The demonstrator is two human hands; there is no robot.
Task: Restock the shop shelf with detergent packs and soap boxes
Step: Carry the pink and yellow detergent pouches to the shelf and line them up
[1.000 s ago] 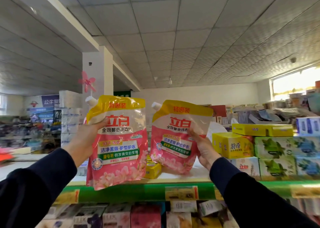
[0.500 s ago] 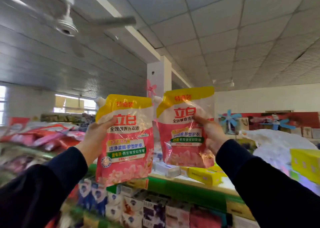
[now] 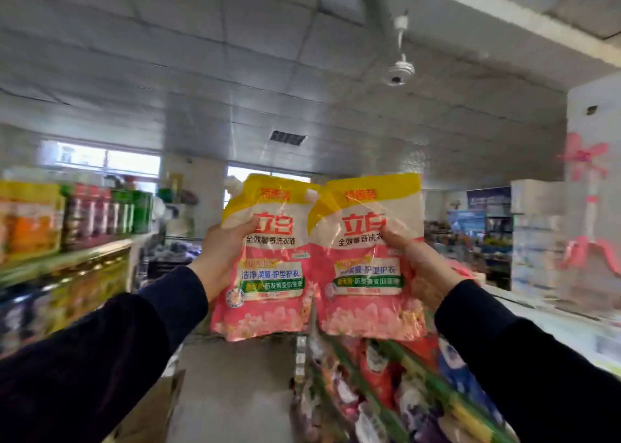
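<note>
Head view: we see both arms in dark sleeves reaching forward and upward, each hand raised at about the same height. The left hand [image 3: 221, 254] clasps the left detergent pack [image 3: 268, 264] along its left edge, thumb across the front near the red lettering. The right hand [image 3: 423, 267] clasps the right detergent pack [image 3: 369, 257] along its right edge, thumb pressed on the front. Both packs hang upright in the air, side by side, their inner edges touching or slightly overlapping; we cannot tell which. They sit above an aisle, between the left shelf [image 3: 77, 257] and the right shelf [image 3: 386, 375].

The fingers of both hands are hidden behind the packs. The goods on both shelves are smeared by motion blur and cannot be identified. The ceiling fan [image 3: 400, 71] shows its hub only; its blades are hard to make out.

Compared with half a second ago, we note the view has swung left: the green-edged shelf directly ahead is now low on the right, and the packs have closed the gap between them.
</note>
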